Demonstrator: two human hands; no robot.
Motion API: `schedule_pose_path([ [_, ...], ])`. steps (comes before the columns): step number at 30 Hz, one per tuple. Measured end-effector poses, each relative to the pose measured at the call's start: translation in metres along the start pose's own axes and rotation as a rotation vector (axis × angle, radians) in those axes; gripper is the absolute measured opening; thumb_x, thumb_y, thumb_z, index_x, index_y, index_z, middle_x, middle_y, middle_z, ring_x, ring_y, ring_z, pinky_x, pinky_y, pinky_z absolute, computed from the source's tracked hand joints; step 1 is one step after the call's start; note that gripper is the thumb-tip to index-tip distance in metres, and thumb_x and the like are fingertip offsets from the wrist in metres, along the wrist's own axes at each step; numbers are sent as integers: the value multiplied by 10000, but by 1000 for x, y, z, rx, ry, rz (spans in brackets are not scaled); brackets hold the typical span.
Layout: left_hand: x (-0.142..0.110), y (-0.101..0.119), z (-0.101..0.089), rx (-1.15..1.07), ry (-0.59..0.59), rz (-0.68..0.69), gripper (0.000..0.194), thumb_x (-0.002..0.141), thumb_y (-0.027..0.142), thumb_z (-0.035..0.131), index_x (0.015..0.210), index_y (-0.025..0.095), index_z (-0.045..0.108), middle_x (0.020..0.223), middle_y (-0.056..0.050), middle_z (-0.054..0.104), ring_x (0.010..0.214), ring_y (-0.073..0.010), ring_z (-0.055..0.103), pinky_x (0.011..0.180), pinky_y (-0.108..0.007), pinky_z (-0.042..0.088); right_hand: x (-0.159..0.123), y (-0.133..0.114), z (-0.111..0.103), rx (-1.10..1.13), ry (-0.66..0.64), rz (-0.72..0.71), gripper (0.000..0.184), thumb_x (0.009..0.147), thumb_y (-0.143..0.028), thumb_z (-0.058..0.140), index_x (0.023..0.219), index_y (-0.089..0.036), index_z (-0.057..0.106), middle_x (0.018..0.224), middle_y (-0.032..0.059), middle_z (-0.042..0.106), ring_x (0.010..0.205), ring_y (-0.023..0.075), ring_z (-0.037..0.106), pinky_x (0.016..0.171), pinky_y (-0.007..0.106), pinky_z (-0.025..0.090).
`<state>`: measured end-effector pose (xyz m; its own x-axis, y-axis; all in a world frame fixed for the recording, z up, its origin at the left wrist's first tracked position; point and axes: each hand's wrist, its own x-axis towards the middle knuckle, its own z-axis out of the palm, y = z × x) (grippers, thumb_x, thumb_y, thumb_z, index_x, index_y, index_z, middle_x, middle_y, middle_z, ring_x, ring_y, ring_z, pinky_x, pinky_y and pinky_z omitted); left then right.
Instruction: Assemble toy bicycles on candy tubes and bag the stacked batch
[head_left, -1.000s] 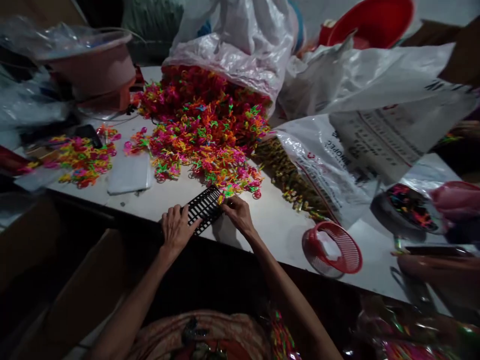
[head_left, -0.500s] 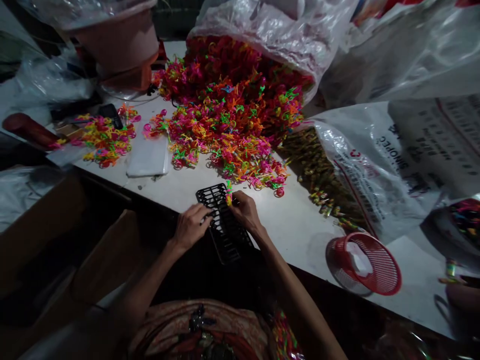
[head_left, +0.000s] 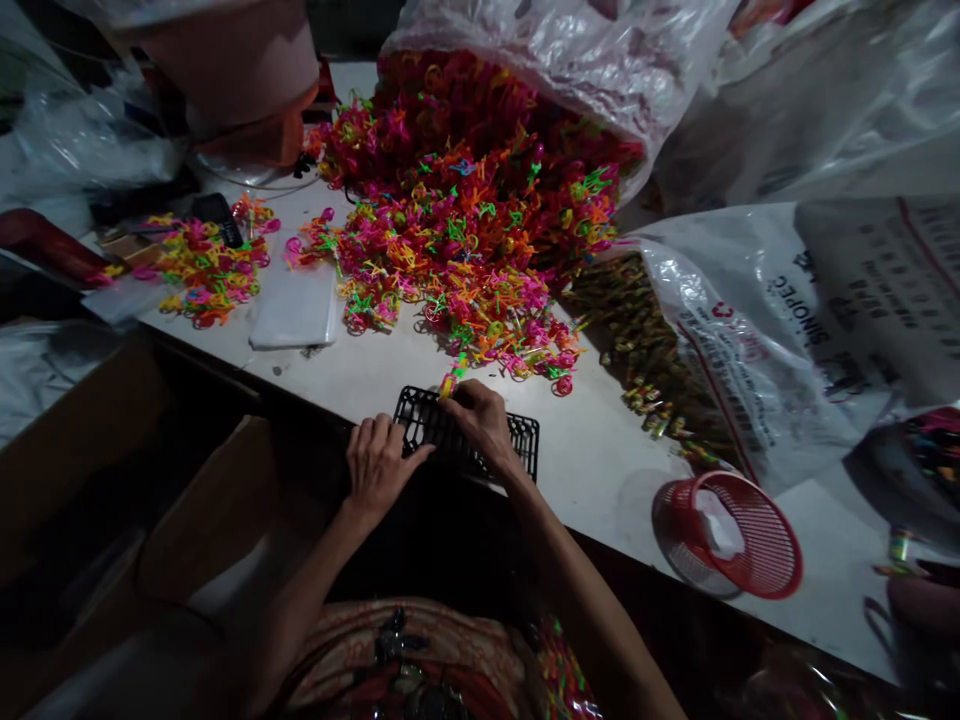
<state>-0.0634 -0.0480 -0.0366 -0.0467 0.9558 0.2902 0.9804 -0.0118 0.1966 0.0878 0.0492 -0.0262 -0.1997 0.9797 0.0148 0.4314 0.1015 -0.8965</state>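
A black plastic grid (head_left: 523, 440) lies along the front edge of the table, its lower side partly lost in shadow. My right hand (head_left: 484, 425) is over its middle, fingers pinching a small plastic toy (head_left: 453, 378) in green, pink and yellow. The toy's lower end is hidden by the fingertips. At the grid's left end, my left hand (head_left: 377, 462) lies with its fingers stretched and thumb apart, touching the grid's corner. Beyond both hands spreads a big heap of similar bright plastic toys (head_left: 480, 260).
A clear plastic bag (head_left: 570, 60) stands behind the heap. To the left are a stack of clear film bags (head_left: 292, 310) and a smaller toy pile (head_left: 210, 270). On the right sit a red mesh basket (head_left: 765, 540) and a printed white sack (head_left: 757, 310).
The grid has turned from hanging over the table's edge to lying along it. My left hand has loosened its pinch and spread. The right hand keeps the toy, now tilted.
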Motion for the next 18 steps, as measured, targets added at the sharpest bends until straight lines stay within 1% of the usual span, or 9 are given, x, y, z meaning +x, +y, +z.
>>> schedule_pose_path([
  [1, -2, 3, 0, 0, -5, -13, 272, 804, 465, 659, 776, 195, 647, 822, -86, 633, 808, -236, 568, 734, -355, 397, 0, -1, 3, 20, -25, 6, 122, 724, -306, 585, 680, -193, 576, 655, -18, 538, 633, 134, 484, 591, 244, 377],
  [3, -1, 5, 1, -28, -20, -15, 236, 805, 419, 671, 729, 198, 634, 772, -64, 627, 761, -216, 571, 709, -337, 399, 1, -3, 7, 1, -33, -4, 98, 717, -277, 603, 674, -190, 593, 666, -16, 546, 648, 134, 498, 610, 246, 385],
  [7, 10, -3, 3, -150, -29, -2, 178, 833, 334, 645, 715, 202, 639, 716, -34, 637, 696, -181, 580, 672, -305, 410, 5, -3, 9, -109, -29, -38, 79, 700, -231, 658, 647, -187, 619, 693, -6, 544, 672, 138, 512, 634, 258, 379],
  [8, 14, -7, 4, -183, -17, -4, 157, 847, 320, 625, 744, 204, 651, 732, -34, 649, 712, -180, 589, 680, -304, 417, 5, -2, 8, -126, -35, -37, 75, 703, -224, 662, 647, -188, 628, 690, -7, 542, 672, 139, 516, 634, 259, 378],
  [10, 22, -17, 5, -247, 9, 9, 112, 855, 294, 608, 859, 207, 678, 847, -51, 691, 819, -192, 615, 747, -316, 436, 5, -1, 6, -141, -45, -37, 52, 712, -205, 657, 663, -191, 649, 687, -7, 547, 683, 142, 530, 648, 261, 386],
  [11, 26, -22, 6, -276, 9, 35, 134, 847, 284, 618, 935, 209, 683, 931, -62, 707, 895, -204, 620, 794, -332, 440, 4, 0, 6, -140, -52, -38, 37, 713, -196, 655, 676, -192, 658, 691, -6, 554, 692, 143, 539, 660, 263, 393],
  [13, 32, -31, 10, -315, -25, 100, 253, 815, 268, 656, 1063, 219, 672, 1078, -68, 709, 1033, -229, 601, 885, -375, 425, 3, 1, 5, -124, -54, -33, 15, 706, -188, 653, 699, -191, 667, 709, -5, 566, 700, 143, 546, 672, 266, 402],
  [15, 35, -38, 15, -333, -65, 142, 292, 794, 261, 682, 1086, 239, 677, 1117, -55, 712, 1083, -242, 585, 925, -410, 401, 2, 2, 6, -94, -43, -10, 28, 684, -203, 668, 677, -188, 646, 707, -10, 560, 683, 138, 536, 657, 262, 405],
  [18, 35, -42, 24, -347, -63, 136, 246, 794, 271, 686, 1040, 255, 699, 1084, -40, 728, 1065, -241, 589, 925, -426, 384, 3, 6, 8, -22, -34, 72, 134, 646, -260, 696, 636, -187, 585, 657, -28, 531, 626, 129, 500, 600, 252, 401],
])
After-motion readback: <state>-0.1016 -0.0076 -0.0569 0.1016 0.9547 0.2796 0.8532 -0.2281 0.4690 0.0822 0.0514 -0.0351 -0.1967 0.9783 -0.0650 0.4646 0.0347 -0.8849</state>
